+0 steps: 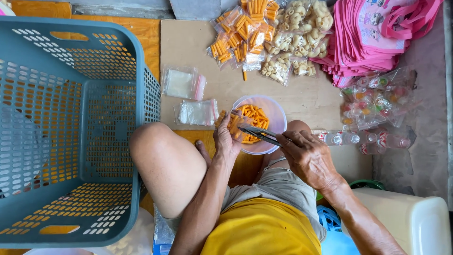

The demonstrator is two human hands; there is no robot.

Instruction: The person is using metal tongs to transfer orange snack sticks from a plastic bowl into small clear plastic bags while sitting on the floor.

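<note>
The left hand is pinching a small clear bag of orange snack sticks over the near-left rim of the bowl — the right hand is squeezing metal tongs, tips pointing left toward the bag's mouth.

A large grey-blue plastic basket with perforated walls stood on an orange wooden floor. Beside it lay a pale sheet of board. A stack of pink bags rested against bare grey concrete. A white plastic tub sat nearby. Soft daylight fell evenly.
</note>
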